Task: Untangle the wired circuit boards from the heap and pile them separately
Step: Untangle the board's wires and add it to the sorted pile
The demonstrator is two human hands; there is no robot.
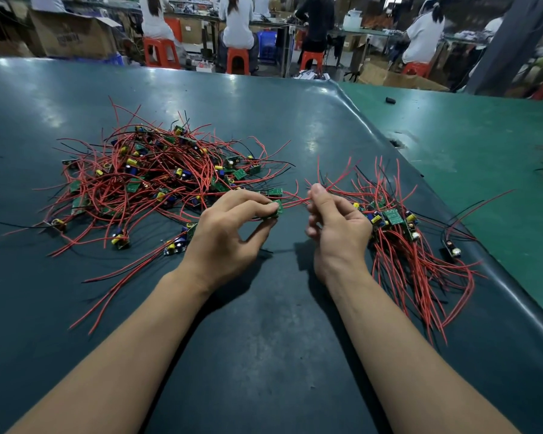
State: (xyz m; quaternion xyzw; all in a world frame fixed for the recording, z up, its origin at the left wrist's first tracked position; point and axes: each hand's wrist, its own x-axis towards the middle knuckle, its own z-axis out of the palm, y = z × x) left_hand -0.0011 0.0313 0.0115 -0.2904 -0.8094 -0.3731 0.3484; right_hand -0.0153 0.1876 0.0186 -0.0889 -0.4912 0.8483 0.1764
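Observation:
A tangled heap (157, 177) of small green circuit boards with red and black wires lies on the left of the dark mat. My left hand (229, 227) pinches one green circuit board (276, 209) just above the mat, at the heap's near right edge. Red wires (295, 201) run from that board to my right hand (336, 223), which pinches them between thumb and fingers. To the right lies a separate pile (402, 227) of boards, their red wires fanned toward me and away from me.
The dark green mat (264, 324) ends in a raised edge at the right, beside a lighter green table (483, 145). A lone board (452, 247) sits near that edge. A small black object (390, 100) lies far right. People sit on orange stools beyond the table.

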